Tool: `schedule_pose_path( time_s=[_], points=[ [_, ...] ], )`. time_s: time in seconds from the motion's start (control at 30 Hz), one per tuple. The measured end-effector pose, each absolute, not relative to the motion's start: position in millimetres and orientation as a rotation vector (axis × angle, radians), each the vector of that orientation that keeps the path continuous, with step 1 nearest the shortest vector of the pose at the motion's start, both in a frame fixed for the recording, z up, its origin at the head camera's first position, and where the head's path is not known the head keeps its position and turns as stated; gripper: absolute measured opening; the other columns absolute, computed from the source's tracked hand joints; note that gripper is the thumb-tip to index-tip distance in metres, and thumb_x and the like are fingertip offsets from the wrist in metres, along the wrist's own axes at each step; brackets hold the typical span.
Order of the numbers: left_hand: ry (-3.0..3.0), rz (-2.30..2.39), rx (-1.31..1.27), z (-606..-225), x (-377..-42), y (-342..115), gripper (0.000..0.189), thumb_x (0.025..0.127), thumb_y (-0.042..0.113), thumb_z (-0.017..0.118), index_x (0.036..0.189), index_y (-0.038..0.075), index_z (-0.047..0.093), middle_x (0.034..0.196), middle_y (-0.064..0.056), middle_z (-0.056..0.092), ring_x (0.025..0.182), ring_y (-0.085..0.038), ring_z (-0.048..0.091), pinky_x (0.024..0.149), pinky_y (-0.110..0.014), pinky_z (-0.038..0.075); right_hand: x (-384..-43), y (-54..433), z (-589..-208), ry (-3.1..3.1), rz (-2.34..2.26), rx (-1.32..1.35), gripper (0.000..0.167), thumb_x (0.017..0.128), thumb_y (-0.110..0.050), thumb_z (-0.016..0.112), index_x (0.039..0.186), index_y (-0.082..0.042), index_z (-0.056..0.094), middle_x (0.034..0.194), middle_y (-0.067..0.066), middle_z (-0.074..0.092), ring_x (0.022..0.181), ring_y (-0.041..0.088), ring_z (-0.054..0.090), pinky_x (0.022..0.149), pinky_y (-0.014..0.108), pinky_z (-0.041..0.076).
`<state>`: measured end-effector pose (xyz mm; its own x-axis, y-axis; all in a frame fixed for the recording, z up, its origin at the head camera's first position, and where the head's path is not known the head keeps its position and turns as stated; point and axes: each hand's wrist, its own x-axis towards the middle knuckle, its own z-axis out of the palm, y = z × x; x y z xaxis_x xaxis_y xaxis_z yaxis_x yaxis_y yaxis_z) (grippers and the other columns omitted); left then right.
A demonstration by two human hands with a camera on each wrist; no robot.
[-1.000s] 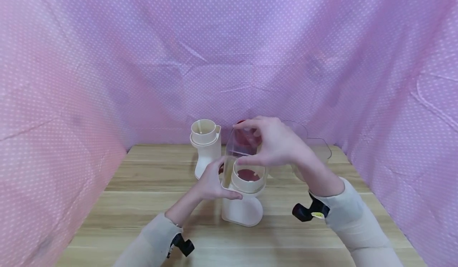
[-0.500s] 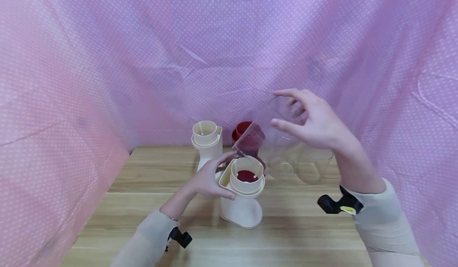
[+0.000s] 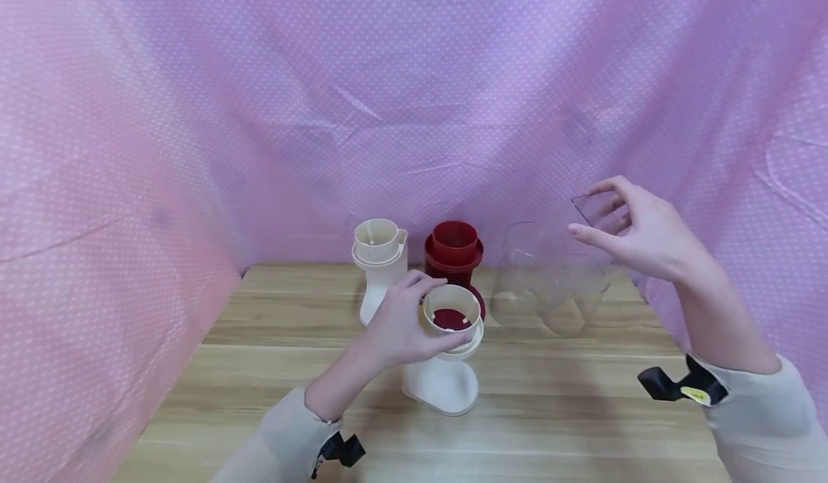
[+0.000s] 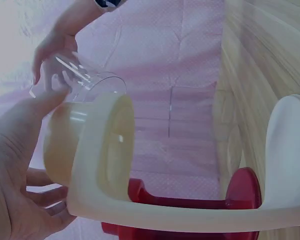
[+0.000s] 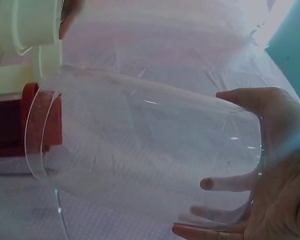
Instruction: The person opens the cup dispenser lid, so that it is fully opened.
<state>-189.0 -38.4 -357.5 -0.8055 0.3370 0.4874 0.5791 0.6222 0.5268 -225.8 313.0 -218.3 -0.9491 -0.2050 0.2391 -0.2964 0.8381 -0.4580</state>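
In the head view, my left hand grips the cream ring at the top of the front cream-and-white stand, thumb on the near side and fingers on the far side. The left wrist view shows its cream top within the curve of that hand. My right hand, raised at the right, holds a clear tapered canister by one end. In the right wrist view the thumb and fingers wrap that end, and the canister lies nearly level across the picture. Its outline is faint in the head view.
Behind the front stand are a second cream stand and a red stand. More clear canisters, hard to make out, stand on the wooden table at the right. Pink dotted cloth encloses the table.
My right hand has carried the clear canister up off the front stand and away to the right. My left hand has shifted slightly right and now lies across the stand's ring.
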Motion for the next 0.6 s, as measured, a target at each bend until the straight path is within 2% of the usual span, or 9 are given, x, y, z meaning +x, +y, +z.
schedule_pose_path(
  time_s=[0.17,0.37,0.47,0.53,0.6],
  points=[
    [-2.488,-0.99,-0.79,-360,-193,-43,0.072,0.072,0.045,0.094,0.129,0.007,0.072,0.115,-0.001,0.071,0.104,-0.014,0.065,0.088,-0.03,0.059,-230,326,-230,-2.875,0.729,0.344,0.073,0.098,-0.056,0.07,0.15,-0.01,0.047,0.136,0.027,0.063,0.116,0.051,0.068,0.084,0.062,0.057],
    [-2.471,-0.998,-1.04,-356,-204,-63,0.066,0.075,0.032,0.088,0.133,0.007,0.069,0.122,-0.004,0.07,0.114,-0.018,0.067,0.099,-0.037,0.058,-233,345,-237,-2.909,0.716,0.253,0.079,0.098,-0.062,0.066,0.153,-0.009,0.045,0.137,0.033,0.059,0.118,0.055,0.065,0.087,0.066,0.055],
    [-2.481,-0.998,-1.068,-354,-202,-67,0.072,0.075,0.034,0.087,0.138,0.006,0.066,0.126,-0.004,0.068,0.119,-0.019,0.065,0.103,-0.041,0.056,-234,356,-234,-2.893,0.701,0.225,0.077,0.098,-0.06,0.067,0.151,-0.009,0.048,0.134,0.037,0.06,0.116,0.054,0.064,0.076,0.048,0.057],
    [-2.48,-0.991,-0.991,-355,-198,-65,0.077,0.074,0.04,0.09,0.139,0.007,0.066,0.127,-0.002,0.068,0.12,-0.018,0.063,0.104,-0.04,0.056,-234,363,-231,-2.879,0.682,0.199,0.075,0.098,-0.06,0.066,0.15,-0.008,0.049,0.134,0.038,0.06,0.115,0.055,0.062,0.071,0.037,0.052],
    [-2.48,-0.974,-0.869,-356,-193,-61,0.082,0.07,0.047,0.094,0.138,0.01,0.066,0.125,-0.001,0.067,0.119,-0.017,0.062,0.103,-0.039,0.057,-235,369,-226,-2.858,0.658,0.167,0.075,0.099,-0.06,0.066,0.149,-0.007,0.05,0.133,0.038,0.06,0.114,0.056,0.061,0.069,0.032,0.046]
  ],
)
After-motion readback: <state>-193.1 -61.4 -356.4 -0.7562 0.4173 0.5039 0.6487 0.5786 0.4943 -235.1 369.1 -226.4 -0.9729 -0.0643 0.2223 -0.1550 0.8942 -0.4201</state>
